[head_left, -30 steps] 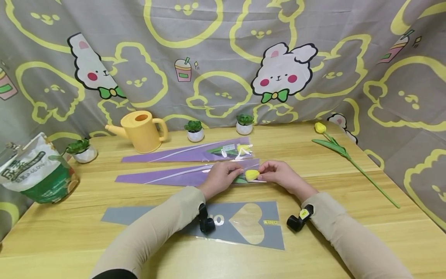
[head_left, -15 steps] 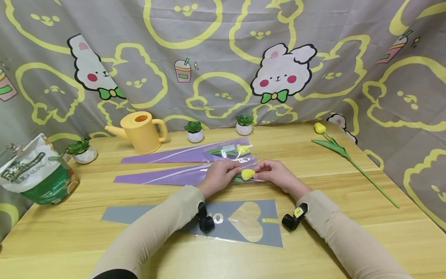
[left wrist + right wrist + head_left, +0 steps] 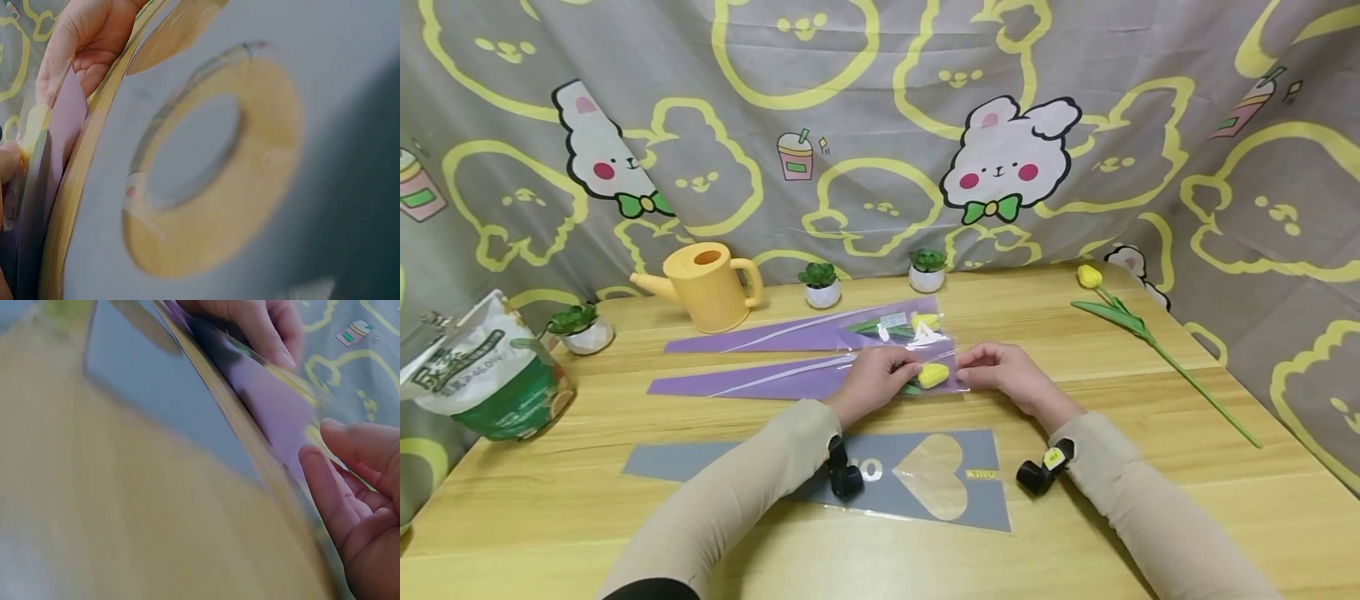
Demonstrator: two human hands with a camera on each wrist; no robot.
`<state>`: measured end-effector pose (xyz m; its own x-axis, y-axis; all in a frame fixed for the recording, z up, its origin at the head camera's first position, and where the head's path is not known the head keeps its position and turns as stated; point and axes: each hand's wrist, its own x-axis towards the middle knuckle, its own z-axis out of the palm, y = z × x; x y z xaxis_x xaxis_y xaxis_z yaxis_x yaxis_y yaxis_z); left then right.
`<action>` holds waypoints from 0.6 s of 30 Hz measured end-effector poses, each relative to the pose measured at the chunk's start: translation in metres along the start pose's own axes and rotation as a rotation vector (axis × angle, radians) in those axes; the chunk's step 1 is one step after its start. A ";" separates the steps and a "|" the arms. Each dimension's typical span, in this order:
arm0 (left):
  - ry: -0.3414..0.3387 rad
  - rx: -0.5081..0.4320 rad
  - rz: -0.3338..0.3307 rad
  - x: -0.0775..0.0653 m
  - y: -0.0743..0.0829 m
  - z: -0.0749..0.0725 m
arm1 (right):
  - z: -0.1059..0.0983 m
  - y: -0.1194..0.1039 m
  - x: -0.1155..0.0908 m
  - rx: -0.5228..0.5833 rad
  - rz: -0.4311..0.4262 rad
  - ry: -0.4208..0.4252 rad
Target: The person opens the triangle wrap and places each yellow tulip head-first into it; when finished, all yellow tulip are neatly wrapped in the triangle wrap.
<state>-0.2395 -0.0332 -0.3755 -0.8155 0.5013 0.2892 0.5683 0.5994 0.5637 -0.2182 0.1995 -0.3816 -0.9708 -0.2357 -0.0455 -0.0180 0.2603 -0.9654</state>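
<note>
My left hand (image 3: 874, 379) pinches a purple-and-clear flower sleeve (image 3: 760, 380) just behind the head of a yellow artificial tulip (image 3: 933, 376) inside it. Part of the tulip's green stem and leaf is hidden under that hand. At the sleeve's wide right end is my right hand (image 3: 1011, 377), off the tulip head. The right wrist view shows a gap between thumb and forefinger (image 3: 319, 478), beside the sleeve's corner (image 3: 294, 434). Behind lies a second purple sleeve (image 3: 790, 329) with a yellow tulip (image 3: 925, 321) in it.
A grey sleeve (image 3: 985, 446) with a heart window lies in front, partly under the left forearm. One loose yellow tulip (image 3: 1150, 337) lies at right. Along the back stand a yellow watering can (image 3: 709, 287) and small potted plants (image 3: 822, 292); a green-and-white bag (image 3: 497, 383) is at left.
The tulip head and sleeve shifted slightly left with my right hand at first. My right hand has since let go of the tulip head and moved back right. My left hand keeps its pinch.
</note>
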 end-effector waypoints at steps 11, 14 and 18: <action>-0.027 -0.077 -0.057 0.000 0.006 -0.014 | -0.066 0.005 -0.036 0.032 -0.026 0.137; -0.025 -0.124 -0.045 -0.001 0.009 -0.020 | -0.089 0.011 -0.048 0.100 -0.050 0.173; -0.053 -0.185 -0.028 -0.005 0.014 -0.026 | -0.121 0.019 -0.066 0.270 -0.083 0.206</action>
<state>-0.2299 -0.0437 -0.3487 -0.8212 0.5209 0.2330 0.5116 0.4913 0.7049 -0.1833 0.3338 -0.3660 -0.9971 -0.0441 0.0619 -0.0613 -0.0155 -0.9980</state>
